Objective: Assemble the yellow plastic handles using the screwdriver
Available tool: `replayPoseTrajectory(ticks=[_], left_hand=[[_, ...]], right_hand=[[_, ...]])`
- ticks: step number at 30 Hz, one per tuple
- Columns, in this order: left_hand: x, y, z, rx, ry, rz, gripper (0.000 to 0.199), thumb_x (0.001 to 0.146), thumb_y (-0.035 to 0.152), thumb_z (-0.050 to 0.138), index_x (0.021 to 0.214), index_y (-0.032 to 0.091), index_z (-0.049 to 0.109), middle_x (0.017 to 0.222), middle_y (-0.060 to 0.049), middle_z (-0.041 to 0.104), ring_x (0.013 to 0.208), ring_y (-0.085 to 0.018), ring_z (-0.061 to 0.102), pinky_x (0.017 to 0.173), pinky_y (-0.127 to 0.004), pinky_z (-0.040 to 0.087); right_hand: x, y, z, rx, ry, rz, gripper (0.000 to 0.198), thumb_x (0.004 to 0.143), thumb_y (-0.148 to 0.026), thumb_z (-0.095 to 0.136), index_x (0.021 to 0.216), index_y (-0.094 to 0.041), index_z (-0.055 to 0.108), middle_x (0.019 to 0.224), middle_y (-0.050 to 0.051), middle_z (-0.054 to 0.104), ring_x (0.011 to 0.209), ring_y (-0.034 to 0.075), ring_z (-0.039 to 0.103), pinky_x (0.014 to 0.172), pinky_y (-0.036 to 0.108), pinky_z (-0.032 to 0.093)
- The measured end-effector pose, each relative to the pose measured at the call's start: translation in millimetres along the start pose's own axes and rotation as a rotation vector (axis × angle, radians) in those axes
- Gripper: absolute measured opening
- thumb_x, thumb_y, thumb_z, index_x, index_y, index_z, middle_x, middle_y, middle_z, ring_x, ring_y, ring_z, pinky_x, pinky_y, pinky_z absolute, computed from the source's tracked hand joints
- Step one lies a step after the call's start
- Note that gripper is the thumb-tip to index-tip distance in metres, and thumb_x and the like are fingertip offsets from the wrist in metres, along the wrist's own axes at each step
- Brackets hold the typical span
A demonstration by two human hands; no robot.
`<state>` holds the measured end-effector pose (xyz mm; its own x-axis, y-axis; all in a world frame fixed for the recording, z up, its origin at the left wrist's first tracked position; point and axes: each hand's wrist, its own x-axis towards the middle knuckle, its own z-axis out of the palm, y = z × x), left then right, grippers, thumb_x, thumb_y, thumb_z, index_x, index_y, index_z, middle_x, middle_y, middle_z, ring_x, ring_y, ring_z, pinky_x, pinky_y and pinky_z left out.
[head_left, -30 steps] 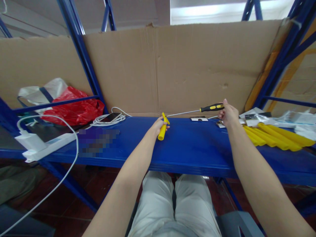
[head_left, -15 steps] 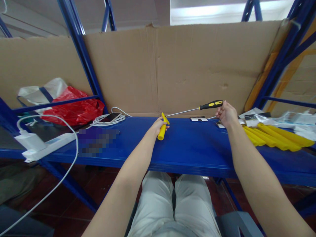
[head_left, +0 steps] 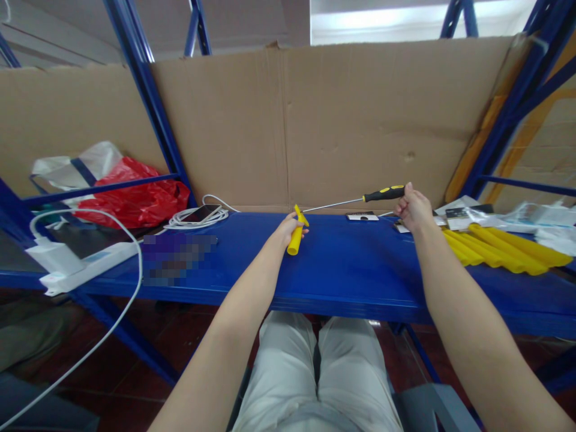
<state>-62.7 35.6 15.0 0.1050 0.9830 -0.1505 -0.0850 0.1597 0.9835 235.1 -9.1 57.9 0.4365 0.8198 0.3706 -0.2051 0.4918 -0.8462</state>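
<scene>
My left hand [head_left: 288,229] is closed around a yellow T-shaped plastic piece [head_left: 294,240], its round lower end sticking out below my fingers. A long screwdriver [head_left: 383,193] with a black and yellow handle reaches across, almost level. Its thin metal shaft meets the upper part of the yellow piece; the tip itself is hidden. At the far end of the handle, the fingertips of my right hand [head_left: 413,207] pinch the screwdriver.
Several yellow tubes [head_left: 508,249] lie on the blue shelf [head_left: 355,270] at the right, beside clear plastic bags [head_left: 531,216]. On the left are a power strip [head_left: 99,264], a coiled white cable [head_left: 198,219] and a red bag [head_left: 144,192]. Cardboard [head_left: 351,120] stands behind.
The screwdriver's handle has turned about its own axis, so its yellow patches now face more upward. My right fingers have shifted slightly; my left hand and the yellow piece stay put.
</scene>
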Motion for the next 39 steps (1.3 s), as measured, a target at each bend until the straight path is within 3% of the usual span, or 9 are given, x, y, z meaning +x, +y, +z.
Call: replayPoseTrajectory(ticks=[10, 27, 39], left_hand=[[-0.8, 1.1, 0.9, 0.015, 0.001, -0.005, 0.072, 0.078, -0.001, 0.048, 0.140, 0.029, 0.028, 0.112, -0.010, 0.064, 0.050, -0.009, 0.060, 0.043, -0.019, 0.043], [-7.2, 2.6, 5.1, 0.031, -0.001, 0.001, 0.070, 0.081, -0.001, 0.042, 0.143, 0.028, 0.025, 0.120, -0.014, 0.060, 0.047, -0.007, 0.058, 0.040, -0.018, 0.040], [-2.1, 1.6, 2.7, 0.029, 0.003, -0.011, 0.072, 0.078, -0.001, 0.047, 0.141, 0.030, 0.029, 0.111, -0.010, 0.064, 0.049, -0.010, 0.060, 0.042, -0.019, 0.043]], right_hand=[[1.0, 1.6, 0.4, -0.030, 0.016, -0.008, 0.052, 0.072, -0.062, 0.063, 0.062, -0.022, 0.030, 0.040, -0.010, 0.031, 0.032, 0.005, 0.033, 0.030, 0.017, 0.030], [-2.7, -0.8, 3.2, -0.057, 0.053, 0.098, 0.043, 0.073, -0.050, 0.069, 0.064, -0.022, 0.038, 0.039, -0.010, 0.036, 0.032, 0.006, 0.036, 0.033, 0.018, 0.032], [1.0, 1.7, -0.2, -0.068, 0.046, 0.100, 0.045, 0.071, -0.051, 0.071, 0.063, -0.022, 0.038, 0.038, -0.010, 0.035, 0.033, 0.006, 0.036, 0.033, 0.018, 0.031]])
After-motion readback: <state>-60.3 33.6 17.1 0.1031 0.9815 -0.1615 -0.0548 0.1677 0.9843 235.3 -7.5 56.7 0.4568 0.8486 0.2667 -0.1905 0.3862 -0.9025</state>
